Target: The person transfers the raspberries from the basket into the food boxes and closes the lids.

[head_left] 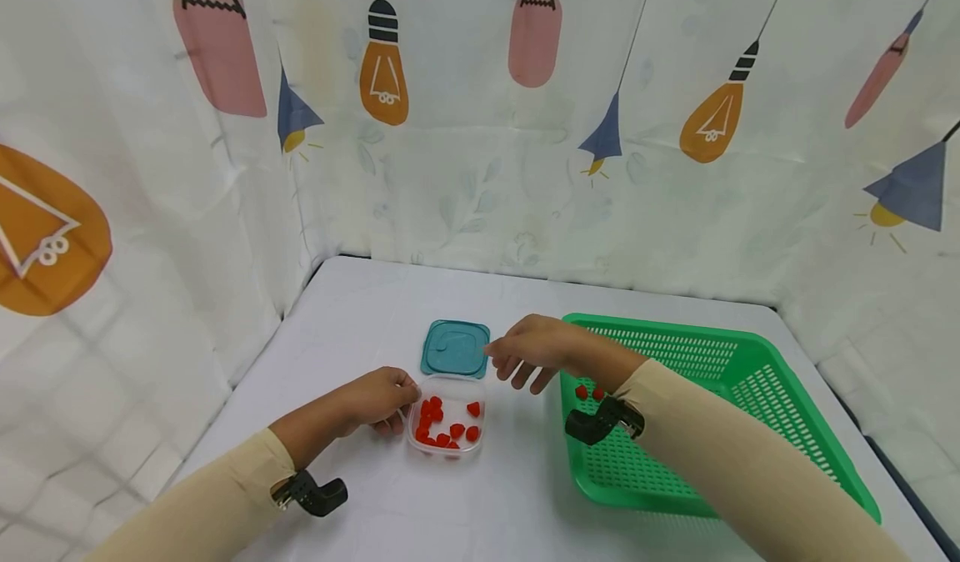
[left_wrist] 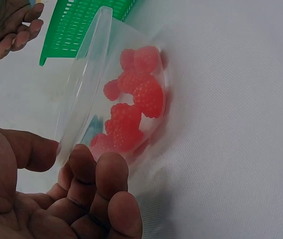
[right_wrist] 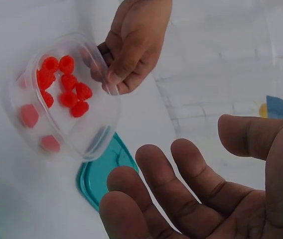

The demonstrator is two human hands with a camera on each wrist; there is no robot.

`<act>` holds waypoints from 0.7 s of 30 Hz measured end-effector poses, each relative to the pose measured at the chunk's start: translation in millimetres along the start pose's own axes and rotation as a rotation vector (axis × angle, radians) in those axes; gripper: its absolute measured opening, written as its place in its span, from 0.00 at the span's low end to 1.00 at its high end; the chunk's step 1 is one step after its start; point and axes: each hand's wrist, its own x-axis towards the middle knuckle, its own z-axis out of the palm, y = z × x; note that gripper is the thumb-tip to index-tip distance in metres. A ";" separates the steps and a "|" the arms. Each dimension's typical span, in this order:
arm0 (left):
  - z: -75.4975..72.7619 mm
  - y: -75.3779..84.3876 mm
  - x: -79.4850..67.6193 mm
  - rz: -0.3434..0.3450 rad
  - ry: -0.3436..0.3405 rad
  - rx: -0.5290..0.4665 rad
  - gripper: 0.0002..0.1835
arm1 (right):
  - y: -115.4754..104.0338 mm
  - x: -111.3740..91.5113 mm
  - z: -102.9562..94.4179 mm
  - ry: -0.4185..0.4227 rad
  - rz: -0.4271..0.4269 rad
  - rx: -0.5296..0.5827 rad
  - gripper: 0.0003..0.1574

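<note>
Clear plastic, faintly cloudy, forms the squarish, round-cornered container (head_left: 453,409) we see on the white table (head_left: 517,504), its see-through walls showing bumpy, bright red raspberries (head_left: 432,407) bunched mostly to one side. Our left-hand grip (head_left: 381,396) pinches its rim between thumb and fingers, while our right-hand grip (head_left: 536,348), fingers loosely bent and holding nothing, hovers between the teal lid (head_left: 454,348) and the green basket (head_left: 675,326).
</note>
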 end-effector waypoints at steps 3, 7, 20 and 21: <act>-0.4 0.9 -0.2 0.002 0.001 0.003 0.09 | 5.2 -3.2 -8.2 0.006 0.003 0.020 0.23; 0.2 0.9 -1.0 0.001 0.006 0.010 0.09 | 14.4 -8.4 -18.5 0.014 0.012 0.052 0.23; 1.2 2.6 -0.6 -0.002 0.016 0.014 0.10 | 43.6 -22.6 -44.4 0.046 -0.020 0.094 0.23; 1.0 2.7 -0.9 -0.003 0.014 0.010 0.10 | 46.0 -24.1 -46.5 0.046 -0.021 0.093 0.23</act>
